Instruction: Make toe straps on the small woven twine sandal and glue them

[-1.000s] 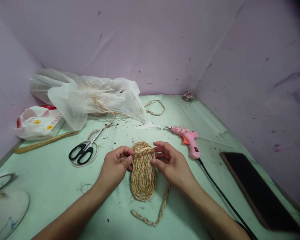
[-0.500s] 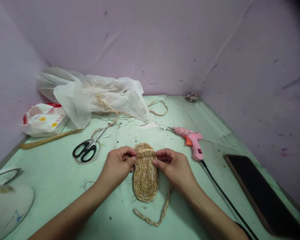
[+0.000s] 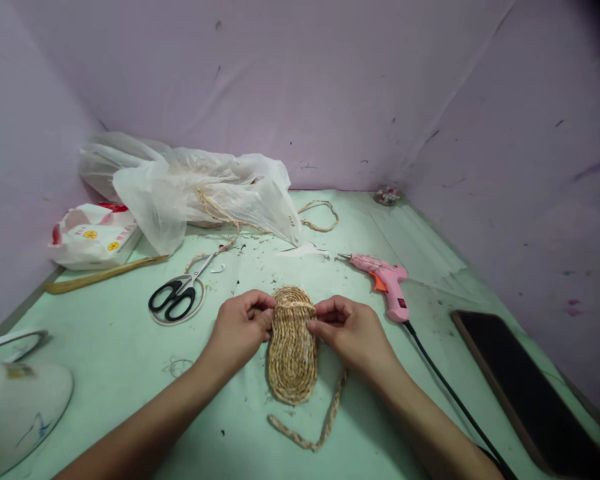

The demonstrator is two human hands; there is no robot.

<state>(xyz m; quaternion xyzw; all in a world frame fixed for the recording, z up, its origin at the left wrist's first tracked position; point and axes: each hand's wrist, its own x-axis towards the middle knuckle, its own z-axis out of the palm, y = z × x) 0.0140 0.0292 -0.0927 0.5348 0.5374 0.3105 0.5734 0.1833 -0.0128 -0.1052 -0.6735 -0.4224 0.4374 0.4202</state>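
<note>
Woven straw sole [image 3: 293, 360] lies between left hand [image 3: 241, 323] and right hand [image 3: 354, 330], fingers clamped on its edges

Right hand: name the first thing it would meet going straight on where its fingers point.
The woven straw piece: the right hand sits at its edge, apparently touching it, though exact contact is hard to tell.

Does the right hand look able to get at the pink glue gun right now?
Probably yes: the pink glue gun lies just beyond the right hand, toward its outer side, and I see nothing blocking the way, though its fingers are occupied at the woven piece.
</note>
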